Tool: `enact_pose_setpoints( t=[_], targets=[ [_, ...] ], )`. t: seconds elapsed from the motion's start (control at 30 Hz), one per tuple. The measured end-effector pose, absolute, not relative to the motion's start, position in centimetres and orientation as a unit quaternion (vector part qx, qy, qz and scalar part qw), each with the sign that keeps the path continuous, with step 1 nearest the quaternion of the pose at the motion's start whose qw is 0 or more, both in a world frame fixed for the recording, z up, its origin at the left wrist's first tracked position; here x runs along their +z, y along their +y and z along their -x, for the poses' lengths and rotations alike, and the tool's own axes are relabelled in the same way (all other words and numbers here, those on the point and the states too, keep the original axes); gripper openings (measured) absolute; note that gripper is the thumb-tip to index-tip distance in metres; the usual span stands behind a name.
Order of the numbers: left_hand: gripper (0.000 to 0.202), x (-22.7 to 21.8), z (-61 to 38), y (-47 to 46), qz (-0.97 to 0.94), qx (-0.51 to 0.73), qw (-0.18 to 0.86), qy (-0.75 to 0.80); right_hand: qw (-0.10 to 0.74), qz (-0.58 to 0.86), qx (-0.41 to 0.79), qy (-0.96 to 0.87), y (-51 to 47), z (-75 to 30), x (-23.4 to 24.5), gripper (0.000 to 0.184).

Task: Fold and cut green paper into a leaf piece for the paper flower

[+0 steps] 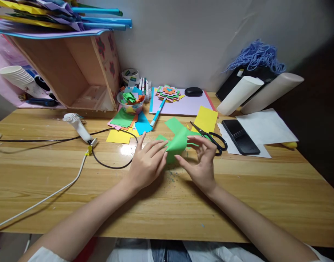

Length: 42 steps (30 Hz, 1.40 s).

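A curled piece of green paper [178, 145] is between my two hands, just above the table. My left hand [148, 162] pinches its left side, with the index finger and thumb near the fold. At its right edge my right hand [202, 165] curves around the paper, fingers at the upper edge and thumb at the lower one. More green paper [174, 124] lies directly behind. Black-handled scissors [221, 140] rest just beyond my right hand, their blades over a yellow sheet [206, 117].
A hot glue gun [79, 126] with trailing cables lies at left. Paper squares [122, 118] and a tub of scraps [131, 105] stand behind. A paper flower [167, 92] lies on a lilac board [189, 105]. At right are a phone [240, 136] and white sheets [267, 127].
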<state>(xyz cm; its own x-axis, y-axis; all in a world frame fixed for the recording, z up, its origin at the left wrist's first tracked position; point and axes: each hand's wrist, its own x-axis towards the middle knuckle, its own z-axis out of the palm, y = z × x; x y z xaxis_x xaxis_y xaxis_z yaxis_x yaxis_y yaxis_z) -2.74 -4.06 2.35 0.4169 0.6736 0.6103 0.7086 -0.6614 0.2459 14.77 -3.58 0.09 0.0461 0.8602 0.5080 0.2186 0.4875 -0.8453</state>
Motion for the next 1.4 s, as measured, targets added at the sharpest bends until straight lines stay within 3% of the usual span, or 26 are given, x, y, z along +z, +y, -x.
enact_pose_setpoints(
  t=[0.17, 0.33, 0.5, 0.77, 0.97, 1.13, 1.27, 1.4],
  targets=[
    [0.017, 2.4, 2.6, -4.4, 0.814, -0.376, 0.059, -0.438, 0.559, 0.397, 0.423, -0.593, -4.1, -13.8, 0.1, 0.048],
    [0.018, 2.6, 2.2, -3.9, 0.806, -0.364, 0.091, -0.458, 0.522, 0.416, 0.26, -0.698, -3.2, -14.1, 1.0, 0.022],
    [0.019, 4.4, 1.6, -2.0, 0.786, -0.359, 0.12, -0.489, 0.541, 0.391, 0.123, -0.735, -0.3, -13.8, 3.1, 0.018],
    [0.021, 7.7, 0.6, -0.4, 0.744, -0.408, 0.102, -0.519, 0.579, 0.397, 0.088, -0.707, 2.9, -13.4, 5.8, 0.008],
    [0.017, 9.1, 1.8, -1.1, 0.759, -0.418, 0.01, -0.499, 0.549, 0.386, 0.143, -0.728, 3.0, -14.1, 6.7, 0.006],
    [0.01, 10.0, 2.2, -1.3, 0.781, -0.4, 0.056, -0.475, 0.534, 0.349, 0.216, -0.739, 2.4, -13.9, 7.3, 0.002],
    [0.012, 10.3, 2.1, -1.5, 0.79, -0.389, 0.074, -0.468, 0.528, 0.344, 0.194, -0.752, 2.2, -14.2, 7.8, 0.003],
    [0.012, 10.4, 2.2, -1.6, 0.748, -0.42, 0.016, -0.513, 0.57, 0.392, 0.164, -0.703, 2.5, -14.4, 7.9, 0.009]
  ],
)
